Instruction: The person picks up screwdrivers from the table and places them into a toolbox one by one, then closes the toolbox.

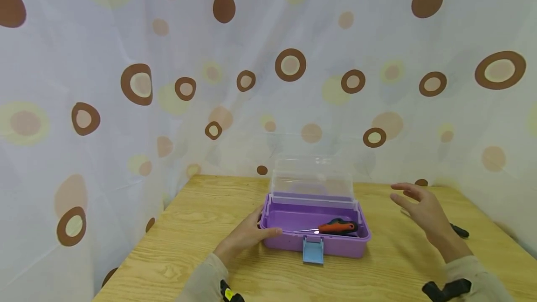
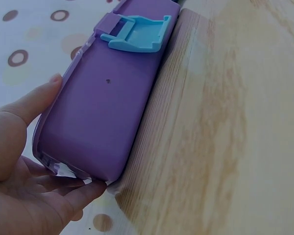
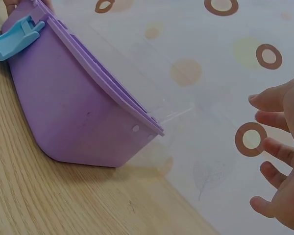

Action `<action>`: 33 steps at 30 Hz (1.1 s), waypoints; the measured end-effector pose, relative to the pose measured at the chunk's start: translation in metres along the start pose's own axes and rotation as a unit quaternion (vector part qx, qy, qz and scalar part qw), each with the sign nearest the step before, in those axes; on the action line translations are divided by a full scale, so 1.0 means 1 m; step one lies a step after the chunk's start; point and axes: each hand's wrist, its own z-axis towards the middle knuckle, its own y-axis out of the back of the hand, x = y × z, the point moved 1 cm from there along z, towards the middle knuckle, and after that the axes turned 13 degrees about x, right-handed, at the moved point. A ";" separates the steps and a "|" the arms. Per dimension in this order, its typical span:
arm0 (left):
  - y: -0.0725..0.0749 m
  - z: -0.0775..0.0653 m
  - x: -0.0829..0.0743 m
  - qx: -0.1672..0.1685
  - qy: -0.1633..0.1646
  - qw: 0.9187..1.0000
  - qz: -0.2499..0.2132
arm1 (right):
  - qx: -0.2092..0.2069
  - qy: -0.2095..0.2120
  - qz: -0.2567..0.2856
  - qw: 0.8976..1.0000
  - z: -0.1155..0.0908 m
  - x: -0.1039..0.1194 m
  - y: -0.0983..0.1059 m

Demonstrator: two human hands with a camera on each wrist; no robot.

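Note:
A purple toolbox (image 1: 335, 247) stands on the table, its clear lid (image 1: 312, 176) raised at the back and its light blue latch (image 1: 313, 251) hanging down in front. My left hand (image 2: 34, 161) holds the box's left end, thumb along the front rim and fingers around the side. Inside lies a screwdriver (image 1: 340, 227) with an orange and black handle; a dark handle partly shows behind it. To the right of the box my right hand (image 1: 428, 216) is in the air, fingers apart and loosely bent, holding nothing.
A tool with a black handle (image 1: 459, 230) lies on the wooden table (image 1: 176, 246), partly hidden behind my right hand and forearm. A white curtain (image 1: 251, 31) with brown and beige spots hangs behind the table and along its left side.

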 end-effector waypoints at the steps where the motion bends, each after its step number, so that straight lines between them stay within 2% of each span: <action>1: 0.000 0.000 0.000 0.000 0.000 1.000 0.001 | 0.000 -0.002 -0.001 1.000 0.000 -0.001 0.001; 10: 0.000 0.000 -0.001 0.002 -0.004 1.000 -0.002 | 0.008 -0.026 0.031 0.999 -0.002 -0.009 0.008; 21: 0.000 0.000 -0.002 0.003 -0.003 1.000 0.002 | 0.008 -0.062 0.042 0.997 -0.008 -0.026 0.021; 27: -0.001 -0.001 -0.001 0.003 -0.001 1.000 0.003 | 0.001 -0.058 0.061 0.996 -0.011 -0.034 0.025; 33: -0.001 0.000 0.000 0.001 0.002 1.000 0.004 | -0.001 -0.073 0.051 0.996 -0.012 -0.042 0.027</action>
